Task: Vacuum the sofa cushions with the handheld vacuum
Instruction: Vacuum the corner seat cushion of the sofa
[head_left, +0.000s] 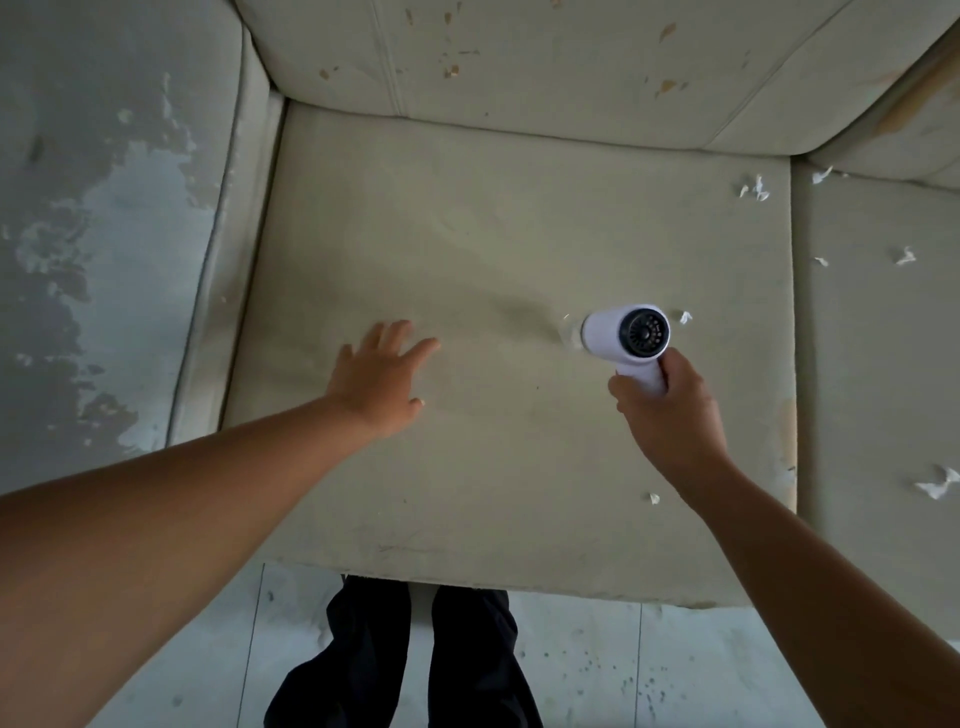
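A beige seat cushion (493, 249) fills the middle of the head view. My right hand (670, 410) grips the handle of a white handheld vacuum (626, 335), whose nozzle points left and presses into the cushion, wrinkling the fabric. The vacuum's dark rear vent faces me. My left hand (382, 376) rests flat on the cushion with fingers spread, to the left of the nozzle. Small white paper scraps (754, 189) lie near the cushion's far right corner, one scrap (685, 317) just right of the vacuum and another (654, 498) near my right wrist.
A second seat cushion (878, 364) on the right carries several white scraps. The back cushions (545, 67) are worn with brown flakes. A peeling grey armrest (114, 234) stands on the left. My dark trouser legs (415, 660) stand on a pale tiled floor at the sofa's front edge.
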